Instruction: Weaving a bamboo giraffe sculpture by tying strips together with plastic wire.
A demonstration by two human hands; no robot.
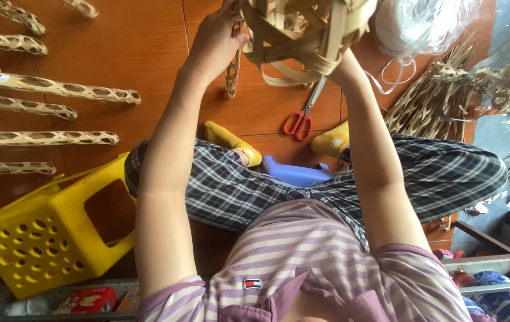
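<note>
Weaving is the step we judge in hand: our left hand pinches a strip at the side of the half-woven bamboo basket raised between both hands, our right hand grips underneath, and next we must tuck strips tightly.

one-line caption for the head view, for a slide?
Seated person's left hand and right hand hold a woven bamboo basket above red-handled scissors on the wooden floor.

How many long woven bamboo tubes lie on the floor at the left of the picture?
7 at least: a fan of woven bamboo tubes down the left edge, from top corner to beside the yellow stool. More may lie beyond the frame.
</note>
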